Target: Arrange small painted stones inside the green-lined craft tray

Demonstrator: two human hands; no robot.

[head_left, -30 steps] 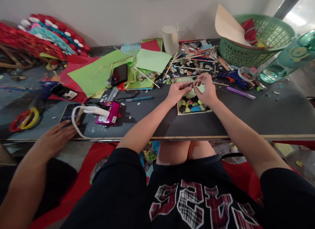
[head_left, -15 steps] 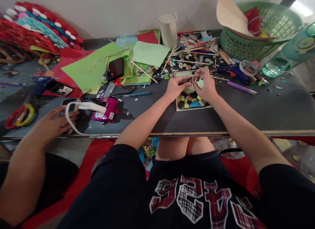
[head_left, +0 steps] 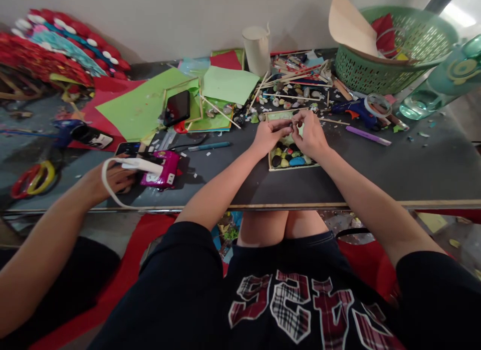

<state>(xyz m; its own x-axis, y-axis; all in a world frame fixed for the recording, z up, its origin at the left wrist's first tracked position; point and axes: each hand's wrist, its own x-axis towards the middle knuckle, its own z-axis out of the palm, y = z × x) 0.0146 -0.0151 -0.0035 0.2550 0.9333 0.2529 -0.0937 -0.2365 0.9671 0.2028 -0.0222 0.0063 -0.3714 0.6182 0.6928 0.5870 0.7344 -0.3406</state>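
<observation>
My right hand [head_left: 311,137] curls closer to my left hand [head_left: 266,135] over the stone-lined frame [head_left: 285,140], fingertip work continuing; I cannot tell their grip.

1. We note a grey wall [head_left: 188,21] behind the rear edge of the bench [head_left: 417,174].
2. We find its top dark, front edge pale.
3. Below, we observe littered grey floor [head_left: 468,242].
4. Beyond the right rear corner, we record bright light [head_left: 460,14].

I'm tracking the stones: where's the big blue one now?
In the head view, right of centre, the blue stone lies inside the near edge of the shallow frame, pictured below the right hand.
</observation>
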